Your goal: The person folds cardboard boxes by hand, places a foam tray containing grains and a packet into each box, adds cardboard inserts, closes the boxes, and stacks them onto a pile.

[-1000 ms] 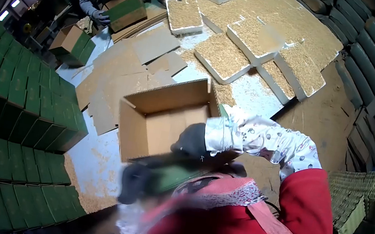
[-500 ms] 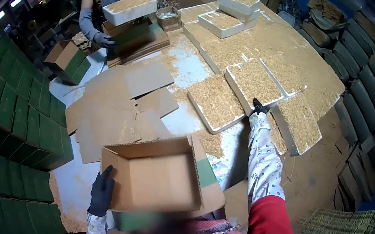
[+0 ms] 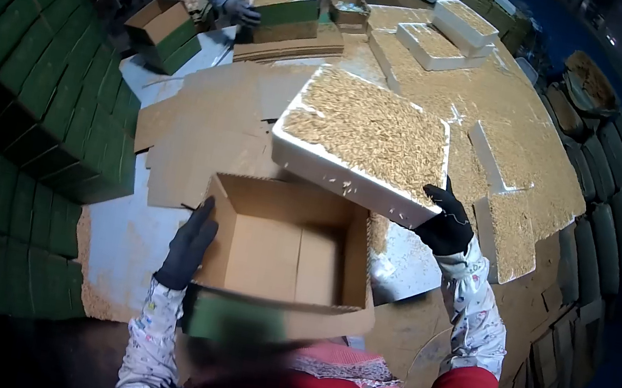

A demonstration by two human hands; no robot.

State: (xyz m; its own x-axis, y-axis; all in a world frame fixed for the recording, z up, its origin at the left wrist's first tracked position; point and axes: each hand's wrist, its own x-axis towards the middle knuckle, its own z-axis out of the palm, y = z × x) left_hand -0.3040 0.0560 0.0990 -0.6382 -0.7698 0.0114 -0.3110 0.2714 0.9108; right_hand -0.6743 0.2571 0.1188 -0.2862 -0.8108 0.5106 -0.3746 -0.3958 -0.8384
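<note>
A white tray (image 3: pixel 353 185) heaped with small tan grains hangs tilted above the far edge of an open cardboard box (image 3: pixel 287 264). My right hand (image 3: pixel 448 219), in a dark glove, grips the tray at its right corner. A few grains show on the tray's side. The box has a green outer panel, and its inside is bare. My left hand (image 3: pixel 190 244), also gloved, lies against the left wall of the box with the fingers stretched out.
Green boxes (image 3: pixel 44 67) are stacked at the left. Flat cardboard sheets (image 3: pixel 208 119) lie beyond the box. More grain trays (image 3: pixel 465 23) stand at the back right. Across the table a co-worker's gloved hands (image 3: pixel 241 11) are at a tray on a green box.
The white tray has been lifted from the right and brought left over the box, in my right hand. My left hand stays at the box's left wall. The co-worker's tray has come down onto a box.
</note>
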